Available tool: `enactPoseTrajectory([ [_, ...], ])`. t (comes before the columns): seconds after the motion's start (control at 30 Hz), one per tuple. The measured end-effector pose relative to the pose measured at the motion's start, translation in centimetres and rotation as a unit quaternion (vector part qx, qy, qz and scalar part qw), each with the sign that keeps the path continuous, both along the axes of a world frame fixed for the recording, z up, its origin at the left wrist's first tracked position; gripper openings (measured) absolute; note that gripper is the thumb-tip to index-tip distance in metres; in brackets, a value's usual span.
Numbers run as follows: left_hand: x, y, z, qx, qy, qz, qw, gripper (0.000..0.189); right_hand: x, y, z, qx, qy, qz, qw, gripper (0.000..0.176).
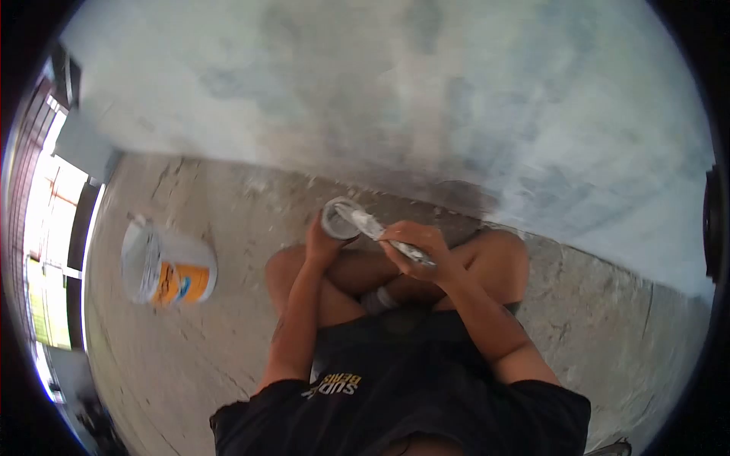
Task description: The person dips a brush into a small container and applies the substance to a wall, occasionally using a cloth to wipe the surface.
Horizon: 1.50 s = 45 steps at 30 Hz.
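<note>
My left hand (323, 242) is closed around a small, pale, round cup (333, 225), held above my crossed legs near the wall. In my right hand (420, 245) is a paintbrush (366, 222) smeared with white, its handle end pointing back toward my wrist. The far end of the brush reaches over the cup's rim and looks to be in its mouth. What is inside the cup is hard to make out.
In front of me rises a wall (365, 99) with patchy white and grey paint. A white bucket (179, 266) with an orange label is on the concrete floor (236, 220) to my left. Beyond it, bright barred openings (57, 205) line the far left.
</note>
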State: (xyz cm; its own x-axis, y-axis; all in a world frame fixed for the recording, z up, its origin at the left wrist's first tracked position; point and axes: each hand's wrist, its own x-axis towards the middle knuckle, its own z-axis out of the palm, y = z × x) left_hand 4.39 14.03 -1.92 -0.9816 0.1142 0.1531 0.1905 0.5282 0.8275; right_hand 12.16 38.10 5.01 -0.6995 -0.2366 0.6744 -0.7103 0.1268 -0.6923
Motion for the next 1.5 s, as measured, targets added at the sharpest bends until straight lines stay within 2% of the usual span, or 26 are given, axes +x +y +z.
enactPoseTrajectory([
  [0.07,-0.9,0.6,-0.6,-0.006,0.001,-0.003,1.000,0.082,-0.4,-0.1,-0.4,-0.022,-0.037,-0.066,0.997,0.020],
  [0.1,-1.0,0.5,-0.8,-0.005,-0.003,0.006,1.000,0.082,-0.3,-0.4,-0.8,-0.021,-0.041,-0.057,0.997,0.020],
  [0.17,-0.8,0.4,-0.6,-0.039,0.040,-0.023,0.998,0.083,0.1,-1.2,-1.7,-0.036,-0.144,-0.084,0.985,0.014],
  [0.27,-0.2,-0.2,-0.6,-0.046,0.051,-0.041,0.997,0.080,0.4,-2.2,-2.1,-0.038,-0.202,-0.123,0.971,0.012],
  [0.4,-0.1,0.1,-1.7,-0.078,0.092,-0.089,0.989,0.075,-1.5,-2.5,-4.5,-0.003,-0.192,-0.143,0.971,0.010],
  [0.47,0.2,0.2,-1.1,-0.072,0.061,-0.089,0.992,0.074,-2.2,-3.0,-5.3,0.021,-0.231,-0.161,0.959,0.011],
  [0.5,0.2,0.3,-0.8,-0.064,0.031,-0.086,0.994,0.073,-2.3,-3.2,-5.6,0.019,-0.230,-0.162,0.960,0.011],
  [0.6,0.4,0.6,-0.3,-0.016,0.039,-0.065,0.997,0.074,-2.7,-3.2,-6.0,-0.021,-0.221,-0.180,0.958,0.011],
  [0.67,0.1,0.1,-1.0,-0.006,0.037,-0.066,0.997,0.074,-2.4,-2.8,-6.3,-0.167,-0.310,-0.138,0.926,0.012],
  [0.7,-0.1,0.0,-1.4,0.003,0.036,-0.068,0.997,0.075,-2.2,-2.4,-6.2,-0.166,-0.309,-0.141,0.926,0.012],
  [0.77,0.2,0.0,-1.1,0.003,0.041,-0.058,0.998,0.076,-2.1,-1.2,-5.3,-0.294,-0.391,-0.099,0.867,0.015],
  [0.8,0.0,0.1,-0.7,0.003,0.046,-0.047,0.998,0.077,-2.3,-0.3,-5.5,-0.296,-0.380,-0.105,0.870,0.015],
  [0.87,-0.1,0.1,0.0,-0.004,0.051,-0.039,0.998,0.076,-2.2,1.7,-6.0,-0.374,-0.410,-0.083,0.828,0.015],
  [0.9,0.0,0.0,0.2,-0.013,0.047,-0.024,0.998,0.076,-2.0,2.7,-5.7,-0.374,-0.398,-0.094,0.832,0.015],
  [0.97,-1.0,-0.8,-1.7,0.063,0.032,-0.010,0.997,0.073,-1.3,5.1,-3.8,-0.445,-0.374,-0.140,0.802,0.017],
  [1.03,-0.2,-0.9,0.2,0.022,0.040,0.013,0.999,0.068,0.3,7.7,-0.6,-0.482,-0.316,-0.183,0.797,0.015],
  [1.07,-0.7,-1.5,-1.3,0.105,-0.028,0.015,0.994,0.065,1.3,9.2,1.0,-0.515,-0.273,-0.207,0.785,0.012],
  [1.1,0.0,-1.0,-1.3,0.233,-0.020,0.048,0.971,0.065,2.6,11.0,2.4,-0.518,-0.238,-0.244,0.785,0.012],
  [1.13,-0.4,-1.1,-1.1,0.117,0.028,0.022,0.993,0.069,3.8,12.8,3.8,-0.550,-0.140,-0.275,0.776,0.011],
  [1.17,-1.6,-2.4,-3.8,0.173,0.035,0.014,0.984,0.072,5.5,14.5,5.3,-0.574,-0.040,-0.302,0.760,0.009],
  [1.2,-2.7,-3.3,-5.8,0.023,0.122,0.054,0.991,0.073,7.6,16.2,7.8,-0.568,0.028,-0.338,0.750,0.013],
  [1.23,-0.7,-1.3,-1.2,0.099,0.017,0.053,0.994,0.073,9.5,18.5,9.9,-0.572,0.097,-0.373,0.724,0.018],
  [1.27,-1.2,-1.1,-1.3,0.061,0.053,0.048,0.996,0.074,11.2,20.8,12.1,-0.575,0.160,-0.399,0.696,0.022],
  [1.33,-1.5,-1.4,-1.8,0.026,0.096,0.039,0.994,0.075,14.3,25.1,17.8,-0.516,0.286,-0.422,0.688,0.034],
  [1.43,-1.7,-1.6,-2.0,0.037,0.076,0.019,0.996,0.077,16.7,30.2,23.7,-0.481,0.362,-0.415,0.682,0.042],
  [1.5,-2.5,-2.1,-3.3,0.034,0.082,0.030,0.996,0.078,17.6,32.7,25.1,-0.436,0.334,-0.413,0.727,0.042],
])
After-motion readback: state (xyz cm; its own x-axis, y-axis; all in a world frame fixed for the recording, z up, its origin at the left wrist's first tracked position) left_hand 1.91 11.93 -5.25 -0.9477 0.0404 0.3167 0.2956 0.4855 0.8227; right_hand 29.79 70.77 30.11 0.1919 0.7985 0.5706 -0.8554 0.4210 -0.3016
